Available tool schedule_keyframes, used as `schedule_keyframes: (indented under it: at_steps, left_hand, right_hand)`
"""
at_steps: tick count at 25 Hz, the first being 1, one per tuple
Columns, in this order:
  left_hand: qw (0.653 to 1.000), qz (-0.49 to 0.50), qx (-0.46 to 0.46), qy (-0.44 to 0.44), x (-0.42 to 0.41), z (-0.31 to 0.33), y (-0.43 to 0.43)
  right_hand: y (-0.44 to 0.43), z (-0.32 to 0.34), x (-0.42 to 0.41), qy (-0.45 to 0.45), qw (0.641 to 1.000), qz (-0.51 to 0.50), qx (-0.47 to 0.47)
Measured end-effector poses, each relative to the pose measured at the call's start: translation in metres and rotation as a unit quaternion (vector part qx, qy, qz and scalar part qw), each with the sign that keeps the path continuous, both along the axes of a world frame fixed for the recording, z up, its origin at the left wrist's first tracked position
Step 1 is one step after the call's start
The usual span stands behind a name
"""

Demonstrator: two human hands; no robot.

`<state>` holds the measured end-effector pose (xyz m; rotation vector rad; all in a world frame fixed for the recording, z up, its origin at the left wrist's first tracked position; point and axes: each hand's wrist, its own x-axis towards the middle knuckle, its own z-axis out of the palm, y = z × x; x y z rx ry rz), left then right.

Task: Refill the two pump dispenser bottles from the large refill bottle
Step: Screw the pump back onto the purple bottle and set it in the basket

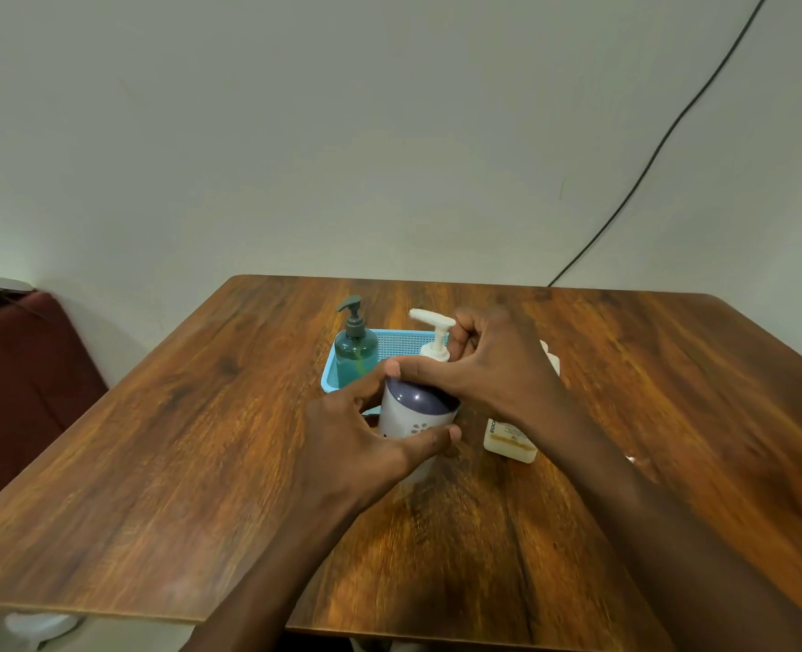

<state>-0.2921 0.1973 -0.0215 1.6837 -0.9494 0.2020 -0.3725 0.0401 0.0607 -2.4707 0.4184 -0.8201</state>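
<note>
A white pump bottle (pixel 410 416) with a purple shoulder stands on the wooden table (pixel 201 440) in front of me. My left hand (pixel 366 435) wraps around its body from the left. My right hand (pixel 493 364) closes around the neck under its white pump head (pixel 432 318). A green pump bottle (pixel 355 350) with a dark pump stands upright in the left end of a blue basket (pixel 401 343). The large white refill bottle (pixel 509 440) lies behind my right wrist, mostly hidden.
The basket sits just behind the white bottle. A black cable (pixel 662 143) runs down the wall to the table's far right corner. A dark red chair (pixel 18 383) stands at the left. A small white object (pixel 630 459) lies by my right forearm.
</note>
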Motion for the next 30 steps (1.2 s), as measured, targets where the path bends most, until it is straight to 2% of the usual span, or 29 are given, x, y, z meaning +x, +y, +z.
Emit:
schedule_keyframes:
  at_steps: [2, 4, 6, 7, 8, 10, 12, 14, 16, 17, 19, 21, 23, 25, 27, 28, 30]
  left_hand:
    - [1.0, 0.0, -0.001, -0.003, 0.002, 0.006, -0.004]
    - [1.0, -0.01, -0.01, 0.001, 0.006, 0.009, -0.006]
    - [1.0, -0.019, -0.016, -0.001, 0.009, 0.011, -0.008]
    - [1.0, -0.02, -0.015, -0.004, 0.011, 0.011, -0.009]
    - [1.0, -0.02, -0.011, -0.003, 0.011, 0.012, -0.011]
    - [1.0, -0.02, -0.006, 0.008, 0.011, 0.013, -0.016]
    - [1.0, -0.014, -0.007, 0.004, 0.012, 0.015, -0.02]
    - [1.0, -0.011, -0.012, -0.009, 0.013, 0.02, -0.026]
    - [1.0, -0.008, -0.015, -0.016, 0.017, 0.027, -0.031]
    - [1.0, -0.003, -0.013, -0.021, 0.019, 0.03, -0.033]
    - [0.999, 0.001, -0.007, -0.034, 0.024, 0.035, -0.037]
    - [0.999, -0.002, -0.005, -0.038, 0.028, 0.035, -0.044]
    - [0.999, 0.004, -0.008, -0.034, 0.029, 0.037, -0.052]
    - [0.999, 0.009, -0.012, -0.033, 0.032, 0.041, -0.058]
    - [0.999, 0.013, -0.015, -0.034, 0.037, 0.044, -0.061]
    - [0.999, 0.016, -0.017, -0.036, 0.04, 0.045, -0.062]
    - [0.999, 0.028, -0.007, -0.043, 0.046, 0.043, -0.065]
  right_hand:
    - [-0.002, -0.001, -0.002, -0.019, 1.0, -0.012, 0.013]
    - [-0.011, 0.004, -0.007, -0.028, 0.986, 0.086, 0.141]
    - [-0.019, 0.007, -0.011, -0.022, 0.929, 0.231, 0.289]
    - [-0.022, 0.008, -0.012, -0.024, 0.916, 0.265, 0.301]
    - [-0.022, 0.008, -0.01, -0.034, 0.925, 0.257, 0.278]
    - [-0.02, 0.009, -0.004, -0.079, 0.967, 0.153, 0.19]
    - [-0.016, 0.01, 0.001, -0.094, 0.985, 0.066, 0.127]
    - [-0.019, 0.009, 0.004, -0.053, 0.982, 0.101, 0.148]
    - [-0.026, 0.013, 0.005, -0.01, 0.944, 0.213, 0.25]
    - [-0.03, 0.015, 0.005, -0.009, 0.931, 0.243, 0.271]
    - [-0.035, 0.019, 0.009, -0.056, 0.955, 0.193, 0.22]
    - [-0.033, 0.021, 0.016, -0.118, 0.982, 0.059, 0.134]
    - [-0.029, 0.021, 0.022, -0.132, 0.987, 0.008, 0.094]
    - [-0.031, 0.023, 0.027, -0.098, 0.985, 0.066, 0.129]
    - [-0.037, 0.028, 0.028, -0.051, 0.96, 0.167, 0.219]
    - [-0.04, 0.03, 0.028, -0.041, 0.953, 0.191, 0.232]
    - [-0.046, 0.031, 0.031, -0.072, 0.971, 0.142, 0.178]
